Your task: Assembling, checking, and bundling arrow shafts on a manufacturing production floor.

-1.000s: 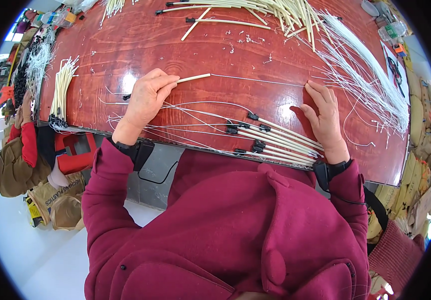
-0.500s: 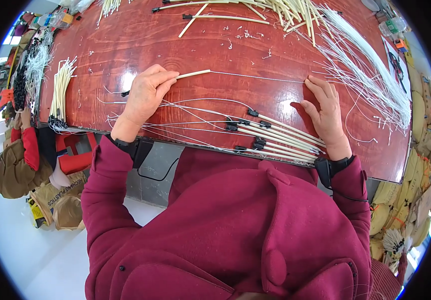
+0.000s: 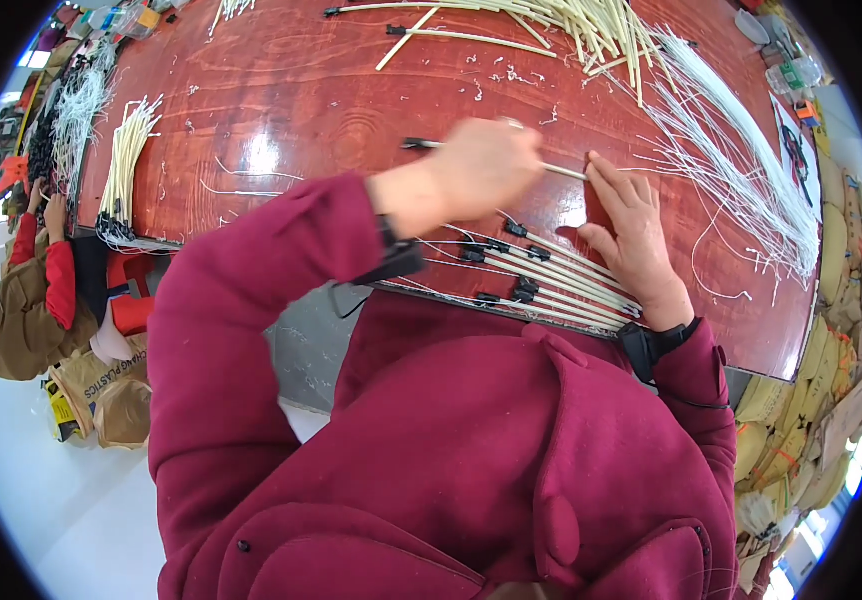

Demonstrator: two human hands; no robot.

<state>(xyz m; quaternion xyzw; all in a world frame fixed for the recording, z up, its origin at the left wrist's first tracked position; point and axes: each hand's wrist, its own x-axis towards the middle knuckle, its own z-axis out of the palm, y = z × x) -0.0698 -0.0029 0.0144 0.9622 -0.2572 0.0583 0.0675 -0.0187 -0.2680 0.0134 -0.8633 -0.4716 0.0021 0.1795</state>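
Note:
My left hand point(image 3: 481, 170) is closed around a thin cream tube point(image 3: 564, 172). The tube's black end piece point(image 3: 418, 144) sticks out on the left. Its bare right end reaches close to the fingertips of my right hand point(image 3: 639, 228). That right hand rests on the table with fingers stretched out and thumb apart; whether its fingertips press on a thin wire cannot be made out. Below the hands, several cream tubes with black end pieces point(image 3: 566, 275) lie side by side near the table's front edge, partly under my right wrist. Thin white wires point(image 3: 251, 192) trail leftward from them.
A heap of cream tubes point(image 3: 591, 35) lies on the red wooden table point(image 3: 321, 90)'s far side. Right of it spreads a large bundle of white wires point(image 3: 741, 150). A bunch of tubes point(image 3: 129, 165) lies at left. Another person point(image 3: 26, 310) works beyond the left edge.
My left hand has swept rightward with the tube, along the thin wire, up to my right hand. The exposed stretch of wire between them has vanished. My right hand stays nearly in place.

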